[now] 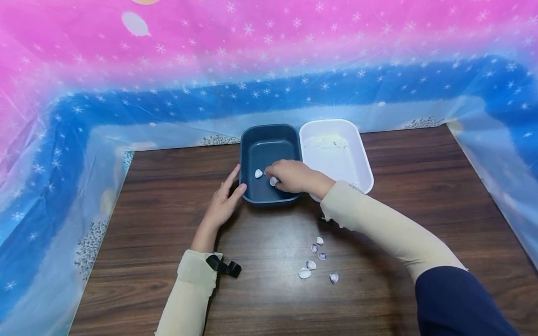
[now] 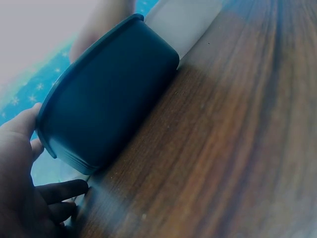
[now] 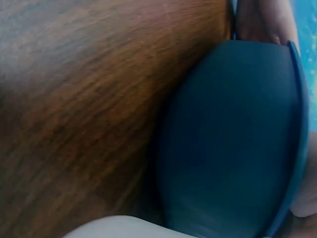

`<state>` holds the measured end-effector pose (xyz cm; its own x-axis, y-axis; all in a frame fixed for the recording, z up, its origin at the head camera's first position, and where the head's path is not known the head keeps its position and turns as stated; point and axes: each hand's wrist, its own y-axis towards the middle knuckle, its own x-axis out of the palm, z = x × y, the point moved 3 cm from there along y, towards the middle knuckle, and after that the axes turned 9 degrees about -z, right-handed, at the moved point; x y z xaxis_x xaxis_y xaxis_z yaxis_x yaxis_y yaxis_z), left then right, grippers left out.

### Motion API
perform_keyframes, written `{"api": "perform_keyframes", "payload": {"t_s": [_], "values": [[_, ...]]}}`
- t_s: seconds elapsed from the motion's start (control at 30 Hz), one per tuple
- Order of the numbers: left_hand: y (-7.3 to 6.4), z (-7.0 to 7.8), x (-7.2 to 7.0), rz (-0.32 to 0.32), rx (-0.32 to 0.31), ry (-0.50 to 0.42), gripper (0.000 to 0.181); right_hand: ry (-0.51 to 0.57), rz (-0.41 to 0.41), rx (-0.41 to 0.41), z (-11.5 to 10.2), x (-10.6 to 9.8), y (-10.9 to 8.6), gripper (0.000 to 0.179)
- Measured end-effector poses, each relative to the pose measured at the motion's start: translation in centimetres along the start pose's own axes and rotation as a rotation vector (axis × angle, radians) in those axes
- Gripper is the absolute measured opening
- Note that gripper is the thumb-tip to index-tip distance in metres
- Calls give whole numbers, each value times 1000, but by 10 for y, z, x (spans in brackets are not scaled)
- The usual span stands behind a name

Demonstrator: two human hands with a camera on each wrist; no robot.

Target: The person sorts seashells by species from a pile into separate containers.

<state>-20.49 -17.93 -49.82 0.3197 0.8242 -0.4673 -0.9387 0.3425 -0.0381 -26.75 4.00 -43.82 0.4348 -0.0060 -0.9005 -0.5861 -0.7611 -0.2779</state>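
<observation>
My right hand (image 1: pixel 290 175) reaches down into a dark blue-grey tub (image 1: pixel 269 203), its fingers and thumb pinching a pale seashell (image 1: pixel 273 181). A white seashell (image 1: pixel 258 173) lies on the tub floor just left of those fingertips. My left hand (image 1: pixel 222 203) is at the tub's left side, thumb and fingers extended along the outer wall. The left wrist view shows its thumb at the rim and other fingers low beside the base. The tub wall (image 3: pixel 233 139) hides most of my right hand in the right wrist view.
A white tub (image 1: pixel 366 161) stands against the dark tub's right side, partly under my right forearm. Several white and purple seashells (image 1: pixel 311 265) lie scattered on the wooden table (image 1: pixel 168 186) nearer me. A patterned cloth (image 1: pixel 269 88) rises behind the table and along both sides.
</observation>
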Motion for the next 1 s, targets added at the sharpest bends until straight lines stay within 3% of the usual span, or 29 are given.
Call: {"api": "perform_keyframes", "payload": {"t_s": [0.17,0.5,1.0], "values": [[0,0,0,6,-10,4,64,-36,28,6,-1,3,2,25],[2,1,-1,11,-8,7,64,84,77,-32,-3,-9,-15,24],[0,0,-1,1,-11,10,63,-210,225,-250,-43,-3,-72,16]]}}
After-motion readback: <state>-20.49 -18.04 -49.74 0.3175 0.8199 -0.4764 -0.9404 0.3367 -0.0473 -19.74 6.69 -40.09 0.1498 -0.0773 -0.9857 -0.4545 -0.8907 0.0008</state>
